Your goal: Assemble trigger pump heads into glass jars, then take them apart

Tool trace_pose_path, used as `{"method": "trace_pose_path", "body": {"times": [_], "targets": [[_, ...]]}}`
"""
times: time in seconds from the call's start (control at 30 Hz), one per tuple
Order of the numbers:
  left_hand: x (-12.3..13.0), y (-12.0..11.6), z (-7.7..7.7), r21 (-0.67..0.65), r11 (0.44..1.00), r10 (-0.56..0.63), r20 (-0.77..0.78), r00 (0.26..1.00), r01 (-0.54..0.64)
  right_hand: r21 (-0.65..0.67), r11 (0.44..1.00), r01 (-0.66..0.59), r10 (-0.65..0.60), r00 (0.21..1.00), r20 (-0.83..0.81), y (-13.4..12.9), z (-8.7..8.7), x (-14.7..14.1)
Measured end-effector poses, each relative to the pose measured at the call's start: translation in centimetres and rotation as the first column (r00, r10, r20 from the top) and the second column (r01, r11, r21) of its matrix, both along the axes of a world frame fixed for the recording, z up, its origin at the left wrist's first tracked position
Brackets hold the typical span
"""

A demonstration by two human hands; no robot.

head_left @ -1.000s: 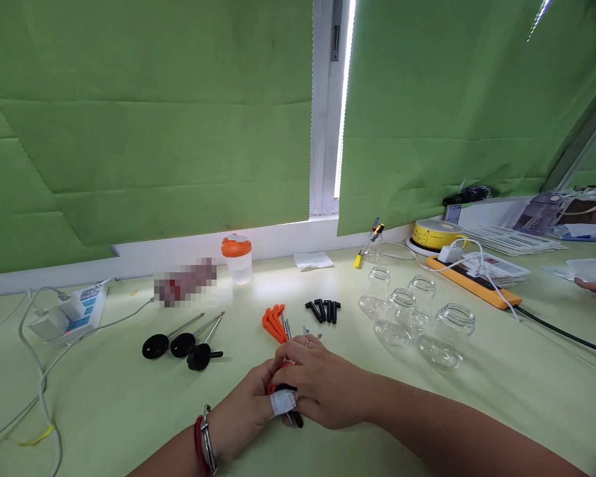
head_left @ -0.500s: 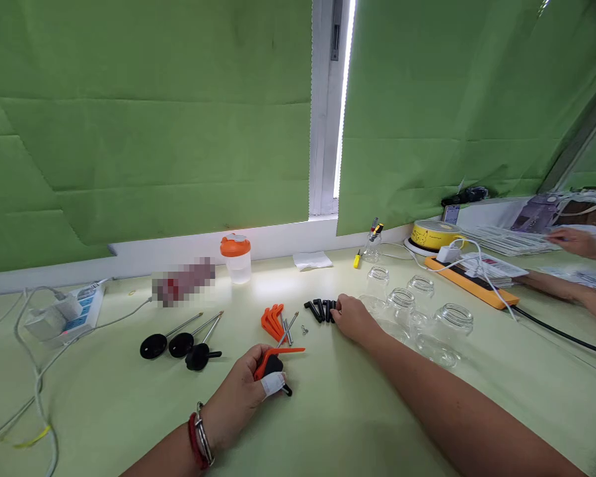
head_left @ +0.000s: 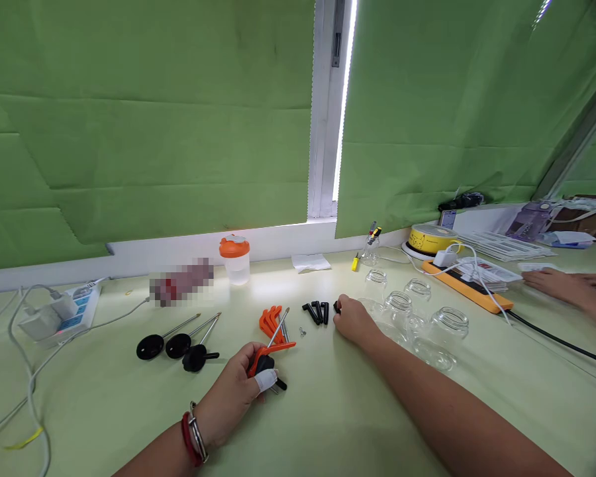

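Note:
My left hand (head_left: 236, 383), with white tape on the thumb, is closed round a part-assembled piece. It has an orange handle (head_left: 284, 346), a black body (head_left: 264, 363) and a metal rod (head_left: 280, 324) slanting up. My right hand (head_left: 355, 322) pinches a small black plastic piece (head_left: 336, 307), mostly hidden by the fingers. Left of it lie three black bent plastic pieces (head_left: 318, 313). Between the hands are a cluster of orange handles (head_left: 269, 323) with metal rods beside them, and tiny metal screws (head_left: 302, 332). Three black discs on rods (head_left: 179, 345) lie to the left.
Several glass jars (head_left: 398, 306) stand right of my right hand. An orange-lidded cup (head_left: 235, 260) and folded paper (head_left: 310, 263) are at the back. Power strips (head_left: 469, 286) and cables lie on both sides. Another person's hands (head_left: 551, 283) rest at far right.
My right hand has drawn slightly away from the row of black pieces, taking one with it. My left hand and its piece shifted slightly left. The other person's hands moved.

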State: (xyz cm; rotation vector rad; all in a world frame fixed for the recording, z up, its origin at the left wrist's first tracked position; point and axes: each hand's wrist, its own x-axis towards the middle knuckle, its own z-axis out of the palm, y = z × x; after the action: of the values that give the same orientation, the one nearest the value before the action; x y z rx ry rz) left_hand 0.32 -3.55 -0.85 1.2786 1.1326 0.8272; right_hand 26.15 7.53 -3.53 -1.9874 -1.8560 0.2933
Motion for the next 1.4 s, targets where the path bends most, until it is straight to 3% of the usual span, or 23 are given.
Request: {"method": "trace_pose_path", "body": {"times": [0.27, 0.37, 0.47, 0.57, 0.7, 0.8, 1.2, 1.4], "targets": [[-0.3, 0.4, -0.5, -0.007, 0.999, 0.043, 0.094, 0.995, -0.043, 0.050, 0.998, 0.027, -0.025, 0.999, -0.047, -0.3, 0.5, -0.1], [-0.3, 0.4, -0.6, -0.036, 0.997, 0.075, 0.165, 0.983, -0.070, 0.160, 0.986, -0.047, 0.075, 0.983, -0.169, -1.2, 1.1, -0.8], [-0.3, 0.4, -0.5, -0.032, 0.991, 0.134, 0.235, 0.963, -0.130, 0.240, 0.948, -0.207, 0.289, 0.877, -0.385, -2.7, 1.4, -1.9], [-0.3, 0.4, -0.3, 0.008, 0.984, 0.166, 0.307, 0.937, -0.177, 0.214, 0.903, -0.371, 0.427, 0.732, -0.531, -4.2, 1.3, -3.3], [-0.4, 0.6, -0.4, 0.015, 0.979, 0.182, 0.366, 0.913, -0.201, 0.219, 0.807, -0.548, 0.587, 0.705, -0.398, -5.9, 1.1, -4.9], [-0.4, 0.6, -0.5, 0.004, 0.977, 0.198, 0.369, 0.908, -0.215, 0.224, 0.762, -0.607, 0.647, 0.705, -0.291, -6.8, 1.0, -5.6], [-0.5, 0.6, -0.4, -0.014, 0.982, 0.183, 0.346, 0.920, -0.190, 0.091, 0.786, -0.612, 0.618, 0.769, -0.166, -8.0, 1.2, -6.7], [-0.5, 0.8, -0.5, -0.036, 0.983, 0.181, 0.356, 0.917, -0.180, 0.088, 0.794, -0.601, 0.607, 0.778, -0.165, -8.0, 1.1, -6.7]]}}
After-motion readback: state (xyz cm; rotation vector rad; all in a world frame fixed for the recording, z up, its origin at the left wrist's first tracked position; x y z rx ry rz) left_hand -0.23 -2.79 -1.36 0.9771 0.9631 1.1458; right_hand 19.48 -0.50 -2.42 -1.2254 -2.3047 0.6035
